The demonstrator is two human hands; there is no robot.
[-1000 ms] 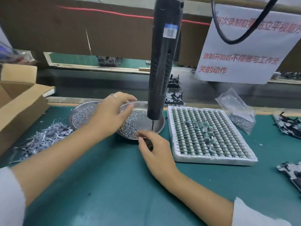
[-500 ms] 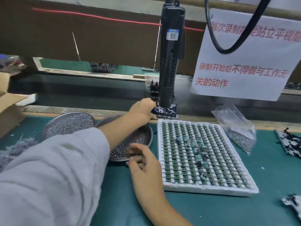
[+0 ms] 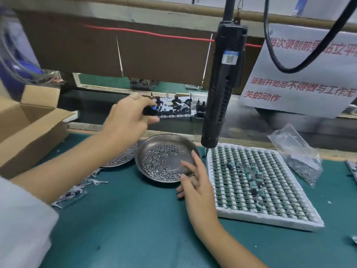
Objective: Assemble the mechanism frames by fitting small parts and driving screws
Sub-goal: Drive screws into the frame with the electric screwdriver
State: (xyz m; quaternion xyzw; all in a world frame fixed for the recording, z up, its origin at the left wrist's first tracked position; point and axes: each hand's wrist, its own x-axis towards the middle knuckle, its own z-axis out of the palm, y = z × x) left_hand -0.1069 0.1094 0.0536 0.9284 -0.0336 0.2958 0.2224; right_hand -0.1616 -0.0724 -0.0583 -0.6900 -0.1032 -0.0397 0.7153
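Left hand [image 3: 127,118] grips mechanism frame [image 3: 173,110] (black, metal-edged) behind hanging screwdriver [image 3: 222,84]. Right hand [image 3: 195,182], fingers loose, rests at round steel screw dish [image 3: 166,140].

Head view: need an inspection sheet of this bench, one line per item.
Surface: green mat, bare at the front.
Job's things: frame held above the belt; screw dish; second dish behind the left arm; parts tray; hanging driver.
Clutter: shreds; bag; open box.
Grippers: left hand grips the frame's end; right hand, fingers loose at the dish rim.
Cables: black cable looping past the sign.
Surroundings: sign; belt.
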